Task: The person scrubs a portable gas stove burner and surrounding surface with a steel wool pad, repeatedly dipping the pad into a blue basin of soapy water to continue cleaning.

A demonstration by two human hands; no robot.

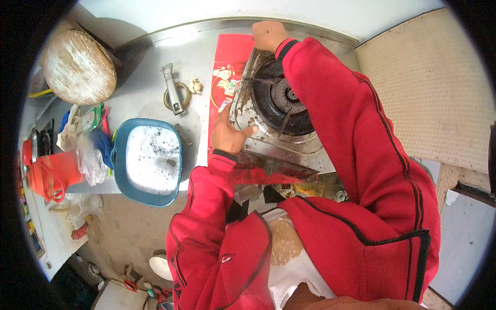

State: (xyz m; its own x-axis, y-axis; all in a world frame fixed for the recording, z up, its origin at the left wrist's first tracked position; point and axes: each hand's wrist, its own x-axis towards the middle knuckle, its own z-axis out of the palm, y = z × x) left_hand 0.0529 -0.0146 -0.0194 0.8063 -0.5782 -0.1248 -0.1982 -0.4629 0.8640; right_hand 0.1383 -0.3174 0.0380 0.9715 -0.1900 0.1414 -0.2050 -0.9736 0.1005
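Observation:
A greasy single-burner gas stove [248, 112] stands skewed on the steel counter, its round black burner [267, 97] facing up. Under and beside its left side runs a red printed sheet or box panel [232, 48]. My left hand [228, 133] is against the stove's left edge, thumb spread over the metal top and index finger pointing along the side; its other fingers are mostly hidden. At the rear left corner my right hand [270, 35] is curled over the stove's edge, fingertips out of sight. The right sleeve covers the stove's right part.
Left of the stove, a blue basin [118, 170] holds foamy water. Behind it lie a detachable pan handle [173, 91], a roll of tape [187, 101] and garlic [196, 85]. A round wooden board [79, 68] leans at far left, above plastic bags [91, 155] and a red basket [58, 174].

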